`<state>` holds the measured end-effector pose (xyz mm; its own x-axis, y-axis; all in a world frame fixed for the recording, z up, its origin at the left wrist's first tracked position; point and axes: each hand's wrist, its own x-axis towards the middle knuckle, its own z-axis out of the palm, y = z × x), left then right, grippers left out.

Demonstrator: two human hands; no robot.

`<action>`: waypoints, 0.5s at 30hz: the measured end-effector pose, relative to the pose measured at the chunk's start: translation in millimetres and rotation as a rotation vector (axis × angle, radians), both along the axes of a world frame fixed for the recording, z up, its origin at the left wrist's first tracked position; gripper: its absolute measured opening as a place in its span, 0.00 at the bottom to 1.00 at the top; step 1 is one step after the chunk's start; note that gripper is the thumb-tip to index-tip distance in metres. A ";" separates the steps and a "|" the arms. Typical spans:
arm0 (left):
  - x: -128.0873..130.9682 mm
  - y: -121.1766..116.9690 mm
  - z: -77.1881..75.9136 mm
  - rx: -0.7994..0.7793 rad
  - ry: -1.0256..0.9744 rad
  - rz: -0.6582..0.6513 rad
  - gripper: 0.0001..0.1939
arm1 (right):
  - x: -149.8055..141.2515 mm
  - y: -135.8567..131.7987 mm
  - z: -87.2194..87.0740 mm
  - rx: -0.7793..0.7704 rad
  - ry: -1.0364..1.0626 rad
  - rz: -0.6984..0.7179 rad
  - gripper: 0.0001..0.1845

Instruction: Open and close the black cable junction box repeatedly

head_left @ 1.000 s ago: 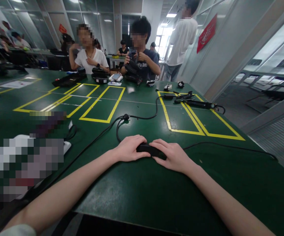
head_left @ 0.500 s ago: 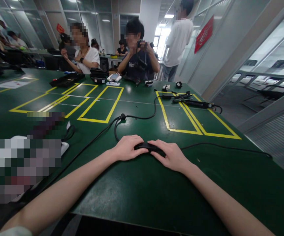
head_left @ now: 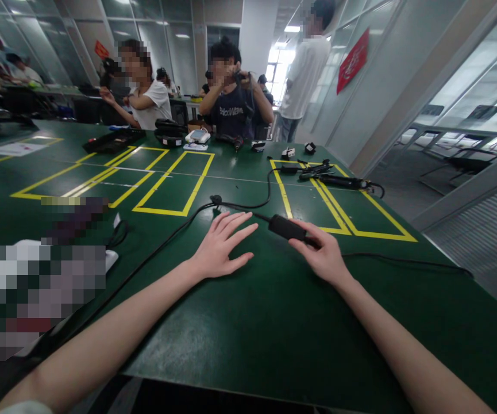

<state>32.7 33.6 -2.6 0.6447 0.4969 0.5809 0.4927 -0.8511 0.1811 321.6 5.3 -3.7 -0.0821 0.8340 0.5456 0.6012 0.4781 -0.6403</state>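
Between the thumb and fingers of my right hand is a black power adapter, a small rectangular block with a cable at each end. It is held slightly above the green table, tilted with its left end farther away. My left hand is open over the table to the left of the adapter, fingers spread and apart from it. A black plug lies beyond my left fingertips, joined to a dark cable that runs toward the lower left. Another black cord trails off to the right.
Black tools with a cord lie at the right over yellow tape rectangles. Along the far side are a black tray, a white device and small blocks. A blurred-out patch covers the left. People sit and stand beyond the table.
My left hand has let go of the adapter and spread its fingers. My right hand has moved slightly right, lifting and turning the adapter.
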 end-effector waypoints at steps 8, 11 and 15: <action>2.6 2.6 -8.8 -0.168 0.123 -0.154 0.21 | 74.1 30.4 5.4 0.115 0.607 -0.474 0.33; 3.2 2.7 -9.5 -0.210 0.150 -0.154 0.18 | 96.0 34.6 3.9 0.140 0.649 -0.571 0.34; 3.3 3.8 -10.1 -0.231 0.173 -0.152 0.15 | 116.2 36.6 -6.8 0.006 0.535 -0.767 0.34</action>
